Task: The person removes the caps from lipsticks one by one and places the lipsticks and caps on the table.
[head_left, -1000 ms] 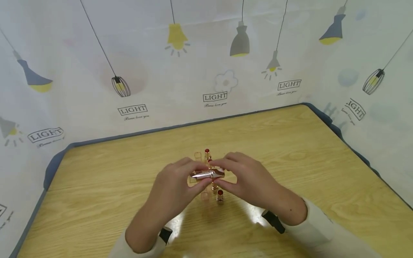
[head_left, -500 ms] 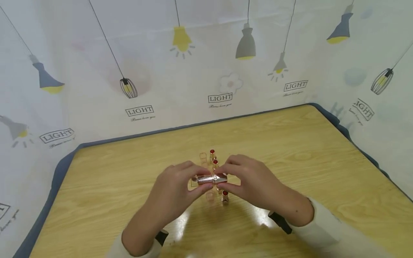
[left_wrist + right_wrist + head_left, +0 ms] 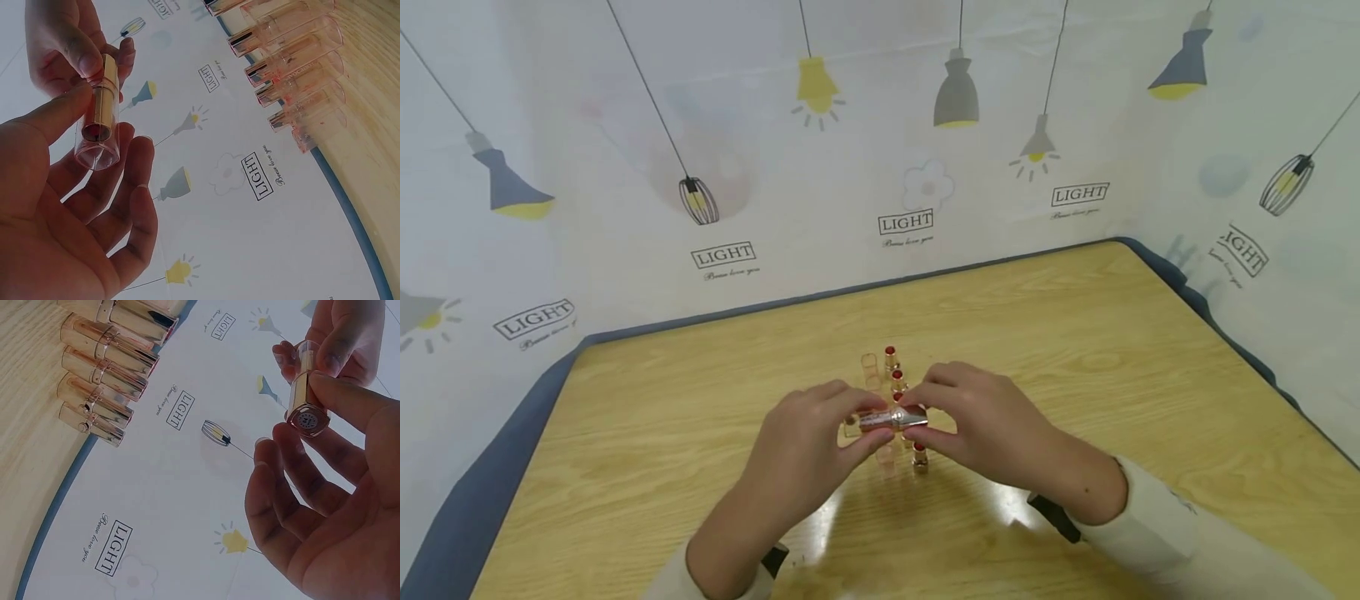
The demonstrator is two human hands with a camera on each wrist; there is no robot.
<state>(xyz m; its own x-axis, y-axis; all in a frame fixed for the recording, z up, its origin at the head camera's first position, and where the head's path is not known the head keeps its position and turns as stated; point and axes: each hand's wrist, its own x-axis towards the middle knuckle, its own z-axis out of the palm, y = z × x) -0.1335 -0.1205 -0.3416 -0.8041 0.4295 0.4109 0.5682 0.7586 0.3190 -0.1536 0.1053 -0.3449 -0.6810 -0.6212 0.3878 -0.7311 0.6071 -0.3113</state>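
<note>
A lipstick tube lies level between my two hands, raised above the table. My left hand pinches its clear cap end between thumb and index finger. The right hand grips the shiny metallic base the same way. In the left wrist view the see-through cap surrounds the gold inner tube. A round label shows on the base's end in the right wrist view. Behind and below the hands stands a row of lipsticks with red tops, partly hidden by the fingers.
The wood-grain table spreads out around the hands. Printed cloth with lamp drawings hangs along its back and sides. Clear-capped lipsticks stand close together in the left wrist view, and metallic bases in the right wrist view.
Both hands have drawn slightly towards the body with the lipstick, uncovering more of the row behind. Their pinch on the two ends stays the same. The head view has shifted a little.
</note>
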